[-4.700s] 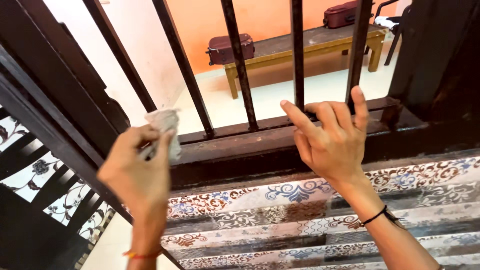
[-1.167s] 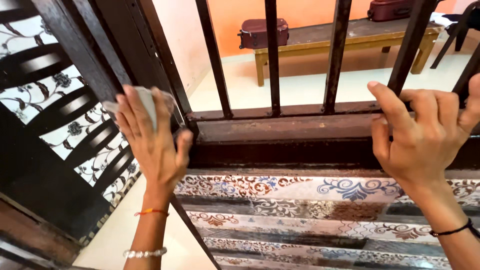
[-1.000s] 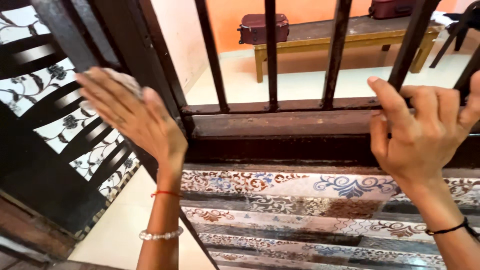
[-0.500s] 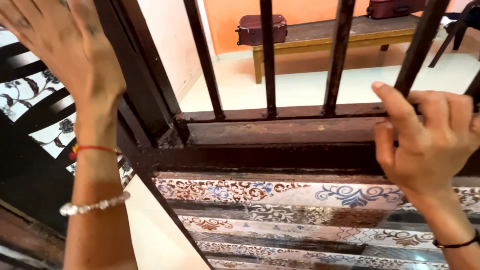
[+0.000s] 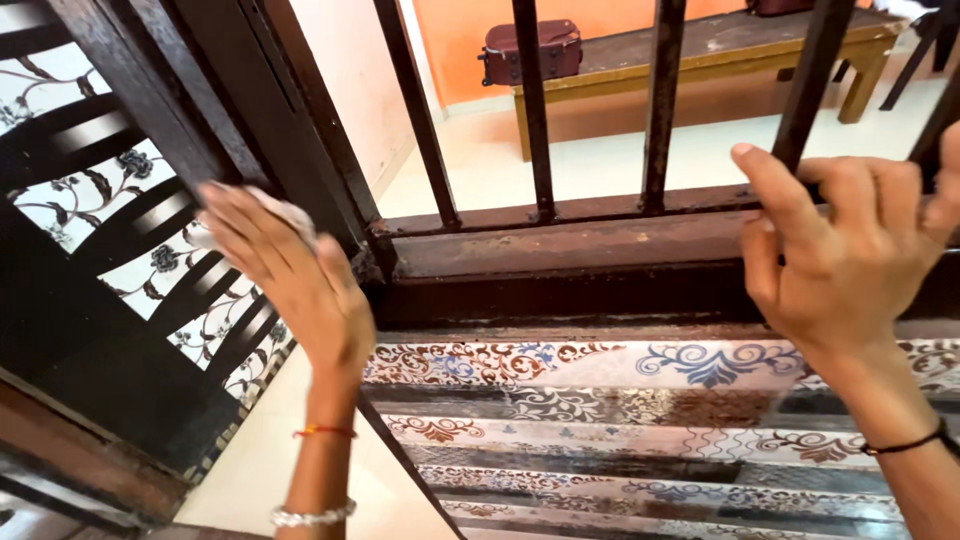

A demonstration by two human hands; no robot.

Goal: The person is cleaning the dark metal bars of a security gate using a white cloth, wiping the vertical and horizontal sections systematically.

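Pressing a pale cloth (image 5: 285,212) flat against the dark wooden post (image 5: 215,120), the left hand (image 5: 295,275) had fingers spread. Right hand (image 5: 850,255) curled loosely around a railing bar (image 5: 805,85). Beyond: maroon suitcase (image 5: 530,50) on a bench (image 5: 700,50).

left hand (image 5: 290,275) is reaching up, fingers extended and pressing flat, forearm rising from below | right hand (image 5: 850,250) is hanging at the right, fingers curled forward, thumb apart, forearm slanting down-right
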